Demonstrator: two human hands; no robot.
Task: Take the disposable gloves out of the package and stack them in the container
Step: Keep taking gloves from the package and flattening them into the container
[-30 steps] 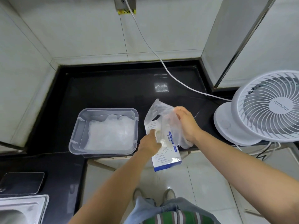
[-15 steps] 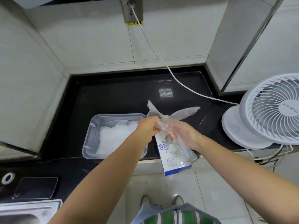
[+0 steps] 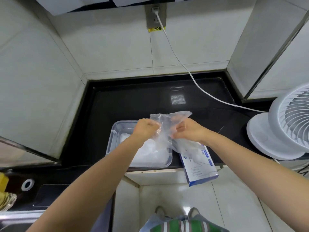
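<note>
Our left hand (image 3: pixel 145 129) and right hand (image 3: pixel 187 131) each pinch one clear glove (image 3: pixel 168 119), spread above the container (image 3: pixel 112 141), over its right rim. The package (image 3: pixel 199 168) lies just right of the container, overhanging the counter edge; bare black counter (image 3: pixel 133 101) opens behind the container.

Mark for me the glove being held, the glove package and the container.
glove (image 3: pixel 170 117), head view, on its raised clear upper part.
package (image 3: pixel 199 168), head view, on its white printed face.
container (image 3: pixel 110 143), head view, on its left wall.
</note>
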